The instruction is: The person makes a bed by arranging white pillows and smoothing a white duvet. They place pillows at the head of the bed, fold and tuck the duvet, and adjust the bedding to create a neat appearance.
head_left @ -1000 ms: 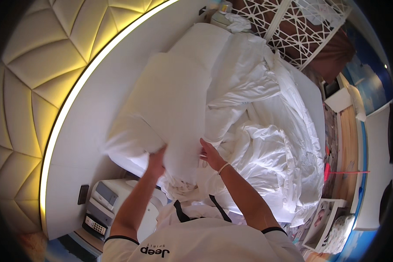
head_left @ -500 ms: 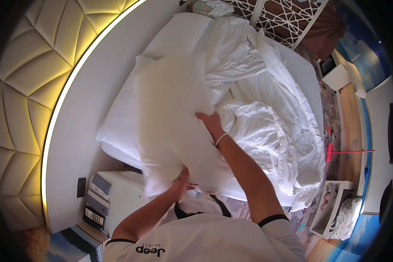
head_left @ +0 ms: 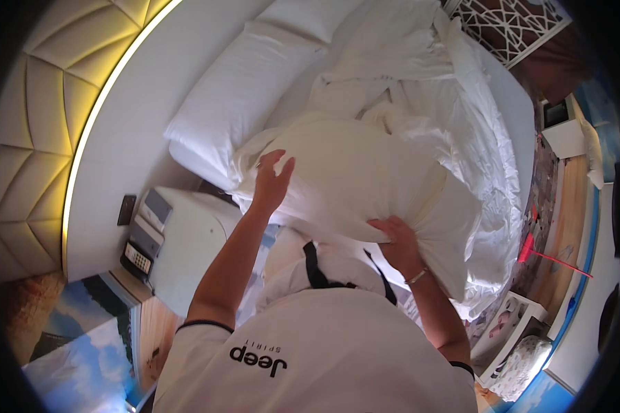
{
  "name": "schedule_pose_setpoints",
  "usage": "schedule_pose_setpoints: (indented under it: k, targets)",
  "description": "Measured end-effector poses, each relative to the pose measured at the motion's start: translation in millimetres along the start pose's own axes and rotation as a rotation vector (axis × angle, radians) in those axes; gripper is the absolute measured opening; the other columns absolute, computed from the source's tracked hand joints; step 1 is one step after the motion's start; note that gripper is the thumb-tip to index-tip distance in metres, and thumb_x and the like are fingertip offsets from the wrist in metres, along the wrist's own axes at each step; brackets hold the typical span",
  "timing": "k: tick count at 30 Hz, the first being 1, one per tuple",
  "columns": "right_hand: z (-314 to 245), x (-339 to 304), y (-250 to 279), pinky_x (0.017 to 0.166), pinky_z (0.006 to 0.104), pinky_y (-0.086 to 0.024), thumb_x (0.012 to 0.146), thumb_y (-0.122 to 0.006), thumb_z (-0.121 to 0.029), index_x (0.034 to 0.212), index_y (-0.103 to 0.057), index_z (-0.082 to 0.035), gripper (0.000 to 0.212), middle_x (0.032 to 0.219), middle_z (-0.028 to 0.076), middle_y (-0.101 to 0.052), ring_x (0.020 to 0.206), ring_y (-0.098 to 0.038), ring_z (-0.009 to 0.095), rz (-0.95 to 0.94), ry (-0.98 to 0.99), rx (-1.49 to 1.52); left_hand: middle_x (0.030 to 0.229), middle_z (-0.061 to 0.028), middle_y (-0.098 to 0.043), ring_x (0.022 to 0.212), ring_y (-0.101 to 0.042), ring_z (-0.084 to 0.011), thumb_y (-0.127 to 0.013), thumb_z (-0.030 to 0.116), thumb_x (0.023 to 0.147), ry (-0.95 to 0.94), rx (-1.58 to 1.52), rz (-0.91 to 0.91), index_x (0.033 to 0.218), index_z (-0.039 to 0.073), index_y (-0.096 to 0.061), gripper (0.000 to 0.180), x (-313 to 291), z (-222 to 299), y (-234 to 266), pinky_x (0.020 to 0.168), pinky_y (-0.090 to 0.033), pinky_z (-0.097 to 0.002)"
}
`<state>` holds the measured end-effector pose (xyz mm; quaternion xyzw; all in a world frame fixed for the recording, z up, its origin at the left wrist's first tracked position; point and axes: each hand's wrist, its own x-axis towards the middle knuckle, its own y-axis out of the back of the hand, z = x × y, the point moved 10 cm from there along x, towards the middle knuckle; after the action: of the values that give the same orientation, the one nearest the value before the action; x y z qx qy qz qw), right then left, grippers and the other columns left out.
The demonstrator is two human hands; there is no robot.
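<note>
A large white pillow (head_left: 344, 172) lies crosswise in front of me on the bed, its case rumpled towards the right end. My left hand (head_left: 274, 180) rests at the pillow's left part, fingers stretched and apart. Nearer to me and further right, my right hand (head_left: 401, 242) is closed on the pillow's near edge, where creases run out from the fingers; its thumb side points left. Beyond, at the head end, another white pillow (head_left: 244, 89) lies flat. A bunched white duvet (head_left: 455, 117) covers the bed behind and to the right.
A bedside cabinet (head_left: 193, 237) with a phone (head_left: 138, 260) stands at the left, beside the pale wall panel. A low white open-fronted box-like unit (head_left: 510, 330) stands at the right. Near it is a red long-handled tool (head_left: 551, 259). A white lattice screen (head_left: 513, 27) rises at the far right.
The pillow has turned from lengthwise to crosswise and moved right, uncovering the pillow behind. My left hand went from its near end to its left part; my right hand came nearer and right.
</note>
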<state>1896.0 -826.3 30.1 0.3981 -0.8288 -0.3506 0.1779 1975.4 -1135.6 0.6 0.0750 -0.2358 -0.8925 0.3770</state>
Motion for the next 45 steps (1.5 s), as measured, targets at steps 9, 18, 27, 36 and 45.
schedule_pose_setpoints:
  k: [9, 18, 27, 36, 45]
  targets:
    - [142, -109, -88, 0.075, 0.0381, -0.051, 0.073, -0.071, -0.015, 0.099, -0.071, -0.014, 0.025, 0.085, 0.009, -0.062, 0.080, -0.062, 0.030, -0.225, -0.349, 0.098, 0.134, -0.0229, -0.042, 0.128, -0.039, -0.0394, -0.062, 0.023, 0.085, -0.195, 0.625, -0.440, 0.129, -0.001, -0.042, 0.054, -104, -61, -163, 0.105, -0.033, -0.0515]
    - [280, -106, -82, 0.083, 0.0386, -0.051, 0.078, -0.076, -0.028, 0.124, -0.049, 0.006, 0.064, 0.110, 0.022, -0.059, 0.094, -0.061, 0.034, 0.265, -0.817, 0.089, 0.134, -0.0231, -0.042, 0.129, -0.038, -0.0414, -0.062, 0.019, 0.083, -0.234, 0.601, -0.712, 0.129, -0.002, -0.042, 0.054, -147, -45, -189, 0.105, -0.034, -0.0495]
    - [151, -37, -127, 0.089, 0.0466, -0.045, 0.081, -0.068, -0.033, 0.116, -0.051, 0.003, 0.054, 0.107, 0.027, -0.060, 0.105, -0.056, 0.045, -0.045, -0.492, 0.307, 0.121, -0.0219, -0.055, 0.109, -0.056, -0.0392, -0.057, 0.009, 0.084, -0.374, 0.210, -0.707, 0.118, -0.002, -0.052, 0.036, -138, 23, -219, 0.088, -0.048, -0.0468]
    - [136, -152, -157, 0.090, 0.0415, -0.048, 0.085, -0.059, -0.034, 0.098, -0.067, -0.005, 0.033, 0.099, 0.017, -0.067, 0.102, -0.062, 0.031, -0.565, -0.271, -0.188, 0.124, -0.0196, -0.056, 0.109, -0.056, -0.0384, -0.055, 0.010, 0.082, -0.717, 0.261, -1.419, 0.118, 0.001, -0.053, 0.037, -252, 46, -316, 0.095, -0.043, -0.0460]
    - [126, -166, -117, 0.107, 0.0455, -0.034, 0.074, -0.074, -0.035, 0.105, -0.064, -0.010, 0.041, 0.106, 0.010, -0.065, 0.111, -0.058, 0.028, -0.473, -0.250, -0.341, 0.094, -0.0097, -0.069, 0.099, -0.063, -0.0254, -0.061, 0.034, 0.078, -1.291, 0.873, -1.603, 0.091, 0.009, -0.070, 0.029, -297, -3, -299, 0.094, -0.037, -0.0482]
